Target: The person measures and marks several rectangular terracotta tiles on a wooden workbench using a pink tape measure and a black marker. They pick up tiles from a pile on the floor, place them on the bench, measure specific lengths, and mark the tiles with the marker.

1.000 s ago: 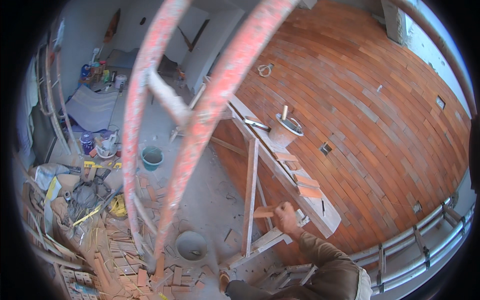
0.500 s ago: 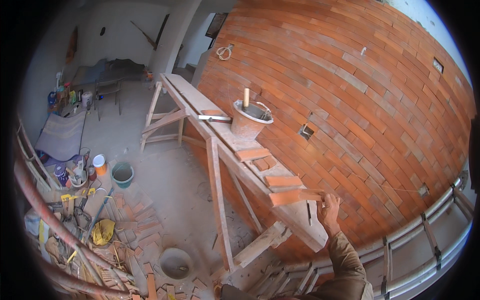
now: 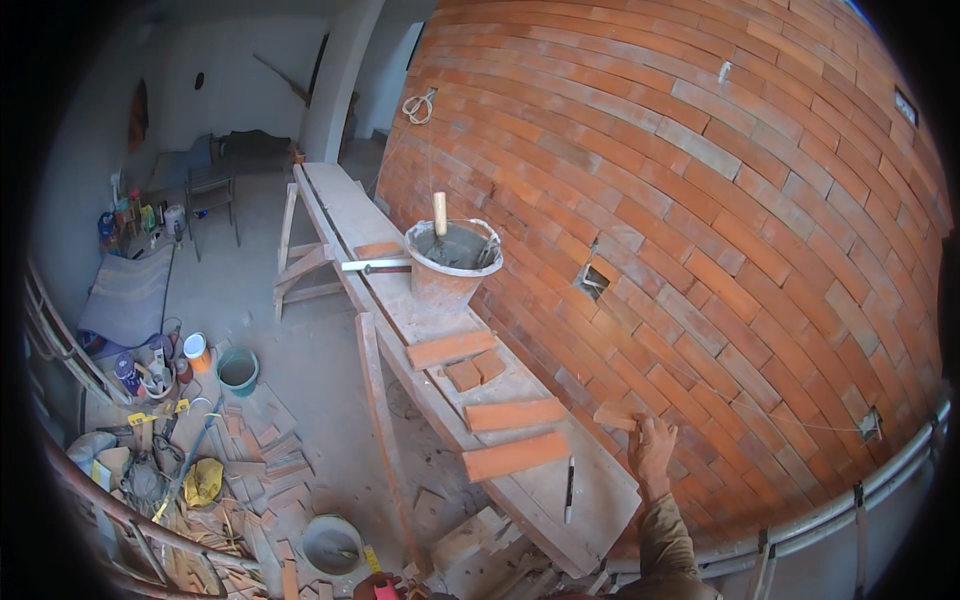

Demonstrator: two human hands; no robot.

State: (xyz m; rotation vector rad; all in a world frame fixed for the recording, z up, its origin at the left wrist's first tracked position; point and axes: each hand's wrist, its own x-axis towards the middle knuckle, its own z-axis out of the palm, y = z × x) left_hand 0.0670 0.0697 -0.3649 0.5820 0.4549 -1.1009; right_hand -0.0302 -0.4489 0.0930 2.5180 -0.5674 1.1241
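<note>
My right hand (image 3: pixel 653 455) is closed on a short thin brick tile (image 3: pixel 618 414), above the plank's wall side and in front of the brick-faced wall (image 3: pixel 700 230). Only part of my left hand (image 3: pixel 408 590) shows at the lower edge, its fingers around a red object (image 3: pixel 386 588) that is mostly cut off. A yellow strip (image 3: pixel 371 559) shows just beside that object. On the plank (image 3: pixel 590 500) lie long brick tiles (image 3: pixel 515 457), two small cut pieces (image 3: pixel 476 370) and a dark pen (image 3: pixel 569 490). Farther along stands a mortar bucket (image 3: pixel 450 285) with a wooden handle (image 3: pixel 440 214) sticking up.
A white-edged tool (image 3: pixel 376 265) juts over the plank's left edge. Below stand a round bucket (image 3: pixel 332 546), a green bucket (image 3: pixel 238 371) and several broken tiles (image 3: pixel 285 470). Metal rails (image 3: pixel 820 530) curve along the lower right. A coiled cable (image 3: pixel 417 109) hangs from the wall.
My right hand has moved off the plank's tiles toward the wall, with a short tile in it. My left hand and the red object have come into view below. The view has shifted.
</note>
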